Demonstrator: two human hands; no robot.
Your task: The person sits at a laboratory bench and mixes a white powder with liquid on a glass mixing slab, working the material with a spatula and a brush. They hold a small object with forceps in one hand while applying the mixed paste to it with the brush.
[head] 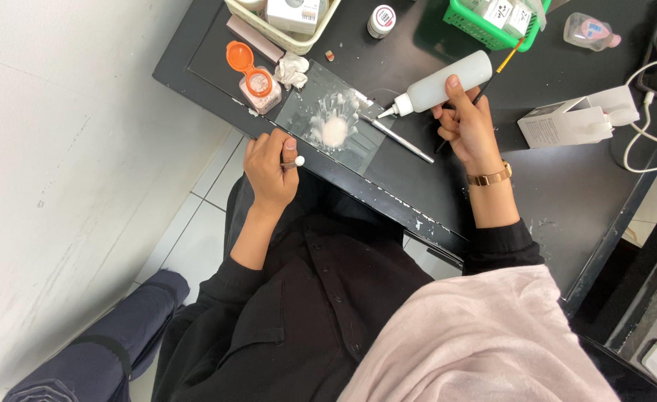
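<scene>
One white squeeze bottle (pixel 440 83) — nozzle tilted down, right hand (pixel 466 126), perhaps half-full

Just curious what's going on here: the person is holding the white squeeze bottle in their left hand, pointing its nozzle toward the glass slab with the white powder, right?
Not quite. The head view shows the white squeeze bottle in the right hand, not the left. Its nozzle does point toward the glass slab with the white powder. The left hand holds a small white-tipped tool.

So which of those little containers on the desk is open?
The orange-lidded jar, lid flipped back, beside the glass slab. The small round pot is capped.
</scene>
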